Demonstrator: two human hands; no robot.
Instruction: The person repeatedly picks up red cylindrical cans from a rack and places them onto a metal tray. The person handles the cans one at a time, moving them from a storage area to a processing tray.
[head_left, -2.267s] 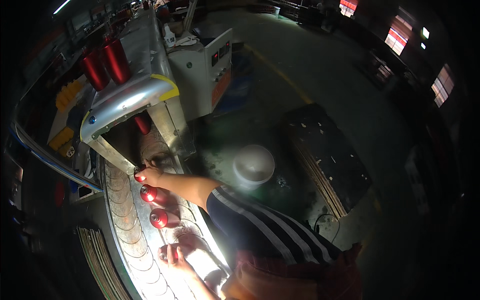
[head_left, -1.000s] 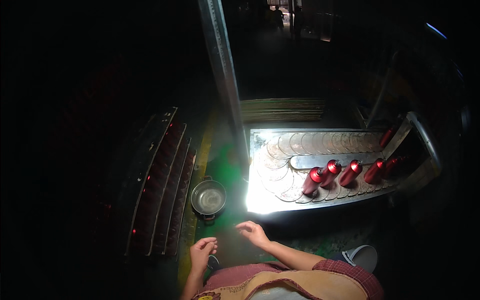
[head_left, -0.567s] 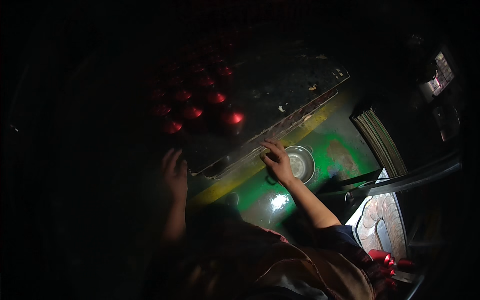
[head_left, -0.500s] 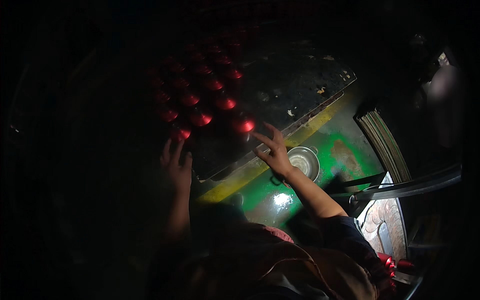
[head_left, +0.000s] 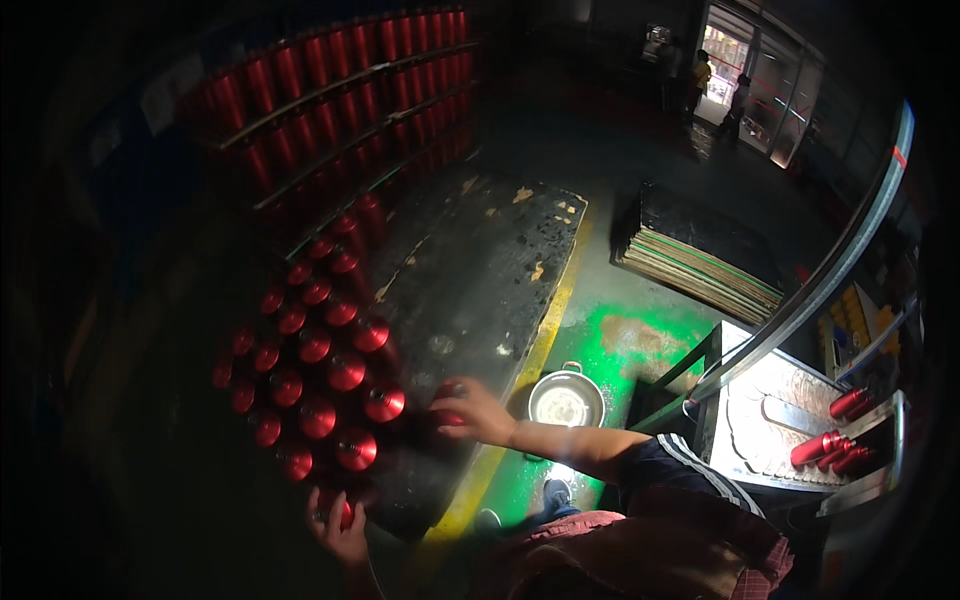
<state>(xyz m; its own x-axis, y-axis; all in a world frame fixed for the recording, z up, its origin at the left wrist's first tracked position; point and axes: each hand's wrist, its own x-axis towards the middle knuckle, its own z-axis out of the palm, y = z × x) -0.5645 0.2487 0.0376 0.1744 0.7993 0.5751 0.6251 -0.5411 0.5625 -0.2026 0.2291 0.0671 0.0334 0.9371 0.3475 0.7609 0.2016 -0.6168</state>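
Note:
Shiny red metal bottles (head_left: 346, 371) with domed shoulders and dark necks stand upright in close rows on a dark board (head_left: 470, 300). At the near end of the rows, my left hand (head_left: 343, 537) has its fingers curled round the top of a red bottle (head_left: 346, 515). My right hand (head_left: 483, 411) reaches in from the right and grips another red bottle (head_left: 449, 412), which stands a little apart from the rows. Shadow hides the lower parts of both bottles, so I cannot tell whether they touch the board.
Shelves of red bottles (head_left: 330, 60) rise at the far left. A metal pot (head_left: 567, 398) sits on the green floor beside the board's yellow edge. Stacked boards (head_left: 700, 265) lie beyond. At right, a lit metal table (head_left: 765, 420) bears red bottles. Several people (head_left: 700, 80) are near the doorway.
The view has tilted up, brightened, and now takes in the shelves and doorway. Both hands, open beside the bottles before, have closed round one bottle each.

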